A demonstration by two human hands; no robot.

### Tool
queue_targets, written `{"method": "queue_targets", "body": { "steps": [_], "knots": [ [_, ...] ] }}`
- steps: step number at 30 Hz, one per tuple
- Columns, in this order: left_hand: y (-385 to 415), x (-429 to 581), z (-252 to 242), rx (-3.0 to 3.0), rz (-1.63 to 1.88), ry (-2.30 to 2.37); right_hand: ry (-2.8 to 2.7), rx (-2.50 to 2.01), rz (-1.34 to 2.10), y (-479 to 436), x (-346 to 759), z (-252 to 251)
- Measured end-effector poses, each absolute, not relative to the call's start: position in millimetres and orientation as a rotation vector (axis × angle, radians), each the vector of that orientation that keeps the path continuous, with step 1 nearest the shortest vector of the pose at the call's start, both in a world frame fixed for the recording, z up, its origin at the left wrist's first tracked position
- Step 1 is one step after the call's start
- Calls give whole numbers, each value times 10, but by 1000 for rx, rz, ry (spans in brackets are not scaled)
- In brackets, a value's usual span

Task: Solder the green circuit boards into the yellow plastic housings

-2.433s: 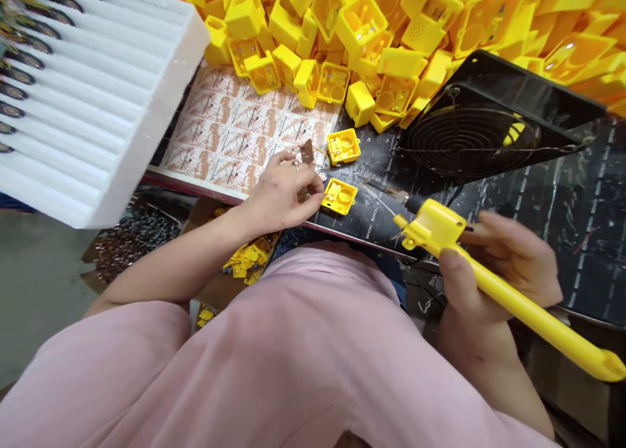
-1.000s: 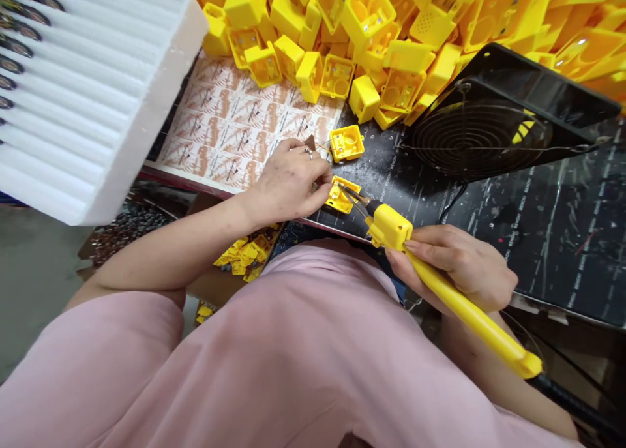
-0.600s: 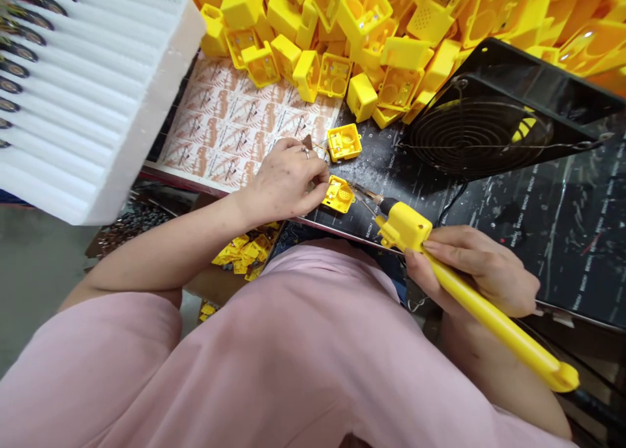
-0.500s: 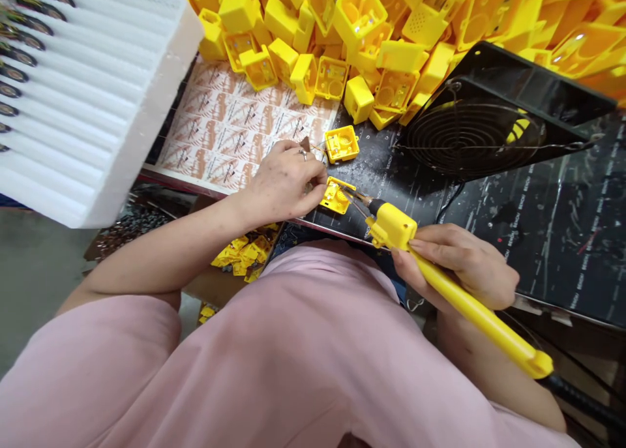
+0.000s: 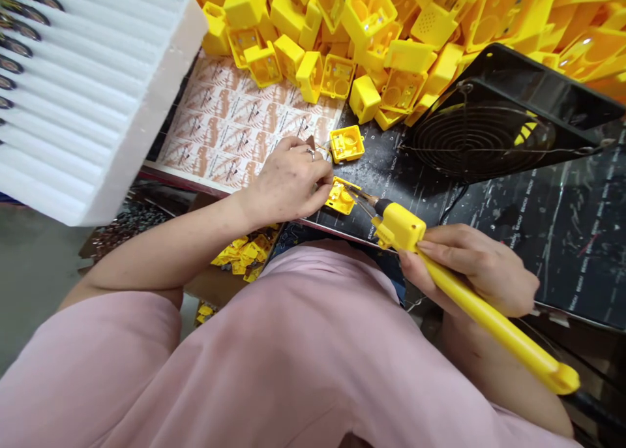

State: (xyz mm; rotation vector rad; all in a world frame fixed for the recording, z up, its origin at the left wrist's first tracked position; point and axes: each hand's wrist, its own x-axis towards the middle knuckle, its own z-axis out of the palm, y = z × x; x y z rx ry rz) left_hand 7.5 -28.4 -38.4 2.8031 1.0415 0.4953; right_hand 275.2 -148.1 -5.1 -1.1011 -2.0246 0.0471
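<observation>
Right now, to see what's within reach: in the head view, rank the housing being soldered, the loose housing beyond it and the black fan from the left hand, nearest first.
1. Housing being soldered: at the fingertips of the left hand.
2. Loose housing: just beyond the fingers.
3. Black fan: far right.

Single head-worn view, looking steeply down, close over lap and bench edge (image 5: pixel 342 229); tilted frame.

The scratched black worktop (image 5: pixel 562 239) carries a black fan (image 5: pixel 482 138). Left of the fan lies a printed label sheet (image 5: pixel 235 132), and behind the fan is a heap of yellow housings (image 5: pixel 342 37). One open housing (image 5: pixel 346 143) sits just left of the fan, and a second housing (image 5: pixel 341 197) sits to its front-left.
</observation>
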Motion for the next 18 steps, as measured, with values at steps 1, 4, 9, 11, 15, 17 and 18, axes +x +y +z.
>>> {"method": "queue_targets", "body": {
  "steps": [1,4,9,11,15,17,18],
  "knots": [
    [-285,76,-385,2806,499,1044,-2028,-1082,54,-1468,2741,-62],
    [-285,78,-384,2804,491,1058,-2024,-1018,67,-1431,2710,-94],
    [-279,86,-363,2822,452,1059,-1962,-1035,150,-1498,2764,-104],
    [-276,87,-354,2829,437,1053,-1884,-1095,168,-1559,2805,-123],
    [-274,86,-347,2820,412,1067,-1823,-1196,186,-1634,2836,-196],
    [-278,87,-348,2812,409,1076,-1777,-1200,182,-1639,2827,-228],
    [-281,86,-349,2809,413,1077,-1749,-1198,163,-1639,2821,-241]
  ]
}}
